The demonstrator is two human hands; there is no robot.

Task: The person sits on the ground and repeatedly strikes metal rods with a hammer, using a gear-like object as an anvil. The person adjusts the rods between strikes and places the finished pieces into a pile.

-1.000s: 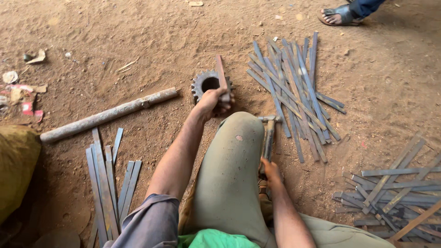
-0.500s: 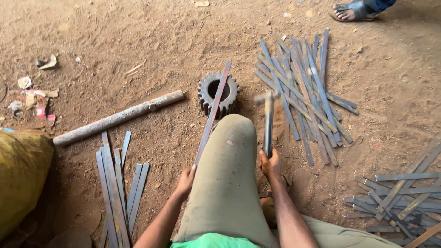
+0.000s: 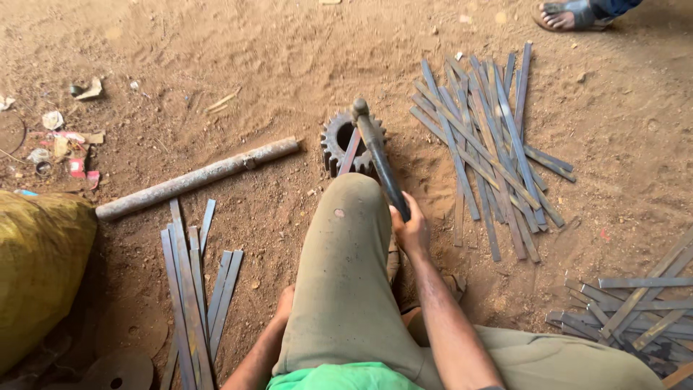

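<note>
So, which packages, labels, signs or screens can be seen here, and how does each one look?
Yellow sack: left edge, bulging, dirty yellow.
Torn wrappers: on the dirt at far left, small crumpled scraps, red, white and tan.
No signs or screens show.

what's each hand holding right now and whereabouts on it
Right hand grips the dark metal hammer at the lower end of its handle. Left hand is mostly hidden behind the knee; cannot tell.

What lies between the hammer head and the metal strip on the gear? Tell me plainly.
Nothing visible does. The right hand holds the hammer by its handle, and its head is down right over the metal strip, which lies across the toothed gear. The left hand is low beside the knee, mostly hidden.
</note>
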